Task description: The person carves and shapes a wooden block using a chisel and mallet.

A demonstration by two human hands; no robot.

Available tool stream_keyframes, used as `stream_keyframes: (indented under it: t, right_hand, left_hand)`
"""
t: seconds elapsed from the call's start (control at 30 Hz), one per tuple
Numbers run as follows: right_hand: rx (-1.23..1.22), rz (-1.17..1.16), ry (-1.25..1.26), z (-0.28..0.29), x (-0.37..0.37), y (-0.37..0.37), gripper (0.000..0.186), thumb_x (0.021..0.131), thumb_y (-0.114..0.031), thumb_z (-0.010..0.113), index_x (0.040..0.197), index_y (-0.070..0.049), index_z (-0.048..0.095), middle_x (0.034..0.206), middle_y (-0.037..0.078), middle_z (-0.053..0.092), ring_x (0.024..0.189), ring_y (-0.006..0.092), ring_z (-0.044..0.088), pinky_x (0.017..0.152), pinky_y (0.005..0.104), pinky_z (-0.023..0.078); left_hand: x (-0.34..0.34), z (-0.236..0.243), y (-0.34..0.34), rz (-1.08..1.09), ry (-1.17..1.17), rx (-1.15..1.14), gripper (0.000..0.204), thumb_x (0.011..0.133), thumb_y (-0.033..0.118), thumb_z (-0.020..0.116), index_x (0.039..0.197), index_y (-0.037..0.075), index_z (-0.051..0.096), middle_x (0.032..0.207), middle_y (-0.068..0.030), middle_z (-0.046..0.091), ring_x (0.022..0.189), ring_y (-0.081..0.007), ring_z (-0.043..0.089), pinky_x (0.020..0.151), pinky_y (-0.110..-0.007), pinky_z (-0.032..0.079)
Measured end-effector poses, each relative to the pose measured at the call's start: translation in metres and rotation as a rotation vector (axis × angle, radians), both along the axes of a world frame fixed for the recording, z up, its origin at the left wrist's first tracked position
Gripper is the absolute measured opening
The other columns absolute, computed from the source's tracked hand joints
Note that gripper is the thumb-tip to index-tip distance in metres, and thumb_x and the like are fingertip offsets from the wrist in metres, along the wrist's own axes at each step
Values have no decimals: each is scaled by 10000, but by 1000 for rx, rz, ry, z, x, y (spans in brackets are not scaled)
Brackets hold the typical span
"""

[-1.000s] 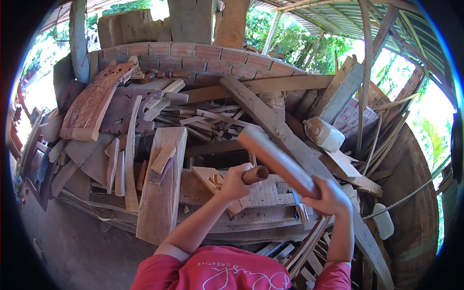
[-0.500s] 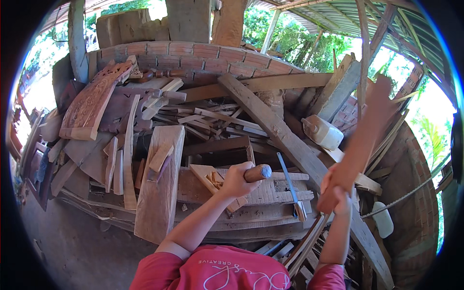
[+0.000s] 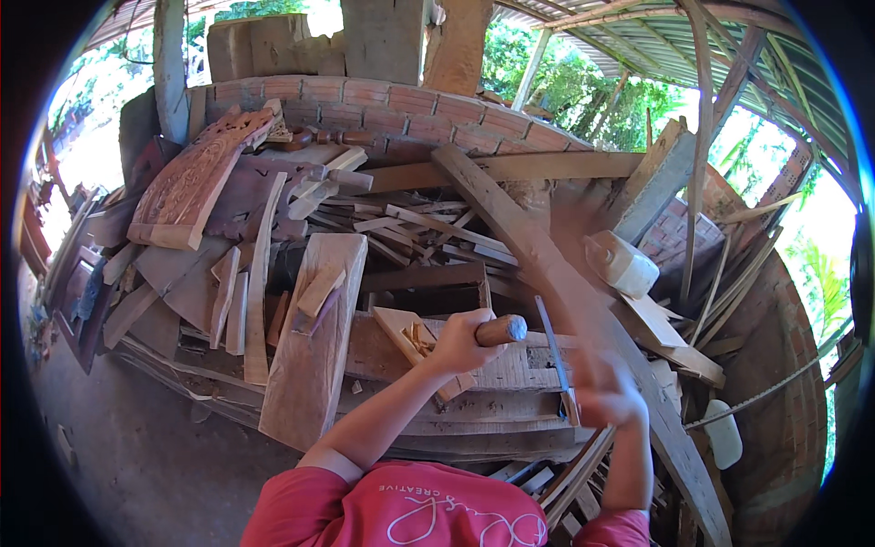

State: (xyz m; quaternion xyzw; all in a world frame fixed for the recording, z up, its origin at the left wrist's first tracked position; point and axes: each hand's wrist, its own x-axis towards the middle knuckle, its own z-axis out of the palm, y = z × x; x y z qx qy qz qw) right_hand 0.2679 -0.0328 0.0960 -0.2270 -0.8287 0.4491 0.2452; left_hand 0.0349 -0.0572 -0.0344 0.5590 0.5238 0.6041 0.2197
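My left hand (image 3: 458, 345) is closed round a thick wooden handle (image 3: 502, 330), like a chisel's. Its flat round end sticks out on the right, and any blade is hidden by the hand. Under that hand lies a small board (image 3: 394, 322) with a gouged patch and pale shavings (image 3: 421, 337). My right hand (image 3: 609, 394), smeared by motion, grips a long brown wooden club (image 3: 576, 269), also blurred. The club slants up and away, to the right of the handle. Between the hands, a narrow blue saw blade (image 3: 550, 339) lies on the stacked planks (image 3: 510, 372).
A thick board (image 3: 314, 365) leans on the planks at left. A long beam (image 3: 670, 433) runs diagonally past my right hand. A whitish plastic jug (image 3: 622, 263) sits beyond, before a brick wall (image 3: 401, 102). Carved wood (image 3: 196, 187) rests far left.
My right hand has swung the club down and left, closer to the handle. My left hand keeps its grip. The whole view has shifted slightly.
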Motion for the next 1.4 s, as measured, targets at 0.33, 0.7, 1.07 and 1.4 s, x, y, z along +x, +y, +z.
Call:
stream_keyframes:
  t: [0.33,0.7,1.07,1.4]
  right_hand:
    - [-188,-288,468,-12,12,0,678,632,-362,710,1114,58,484,921,127,605,819,274,596,743,345,471]
    - [0,-241,-260,-49,21,35,687,617,-290,730,1156,61,489,961,200,608,893,244,587,836,330,434]
    - [212,-404,-857,-156,-24,49,431,638,-274,642,961,-2,557,824,212,624,793,375,608,740,413,480]
    - [-21,-270,-94,-127,-65,42,689,806,-492,556,1256,10,415,1247,178,461,1166,252,454,938,352,379]
  left_hand:
    - [3,19,-8,-41,-48,9,228,598,82,699,740,20,533,611,-110,533,565,-198,540,527,-308,396]
    - [-3,15,-14,-27,3,74,235,588,65,711,737,13,537,606,-86,520,559,-158,503,524,-297,391]
    - [-5,7,-13,-32,24,72,254,590,85,733,761,22,556,649,-100,555,592,-186,542,556,-302,413]
    - [-6,15,-16,-53,18,-15,274,588,118,744,776,29,566,689,-111,583,654,-222,599,591,-312,442]
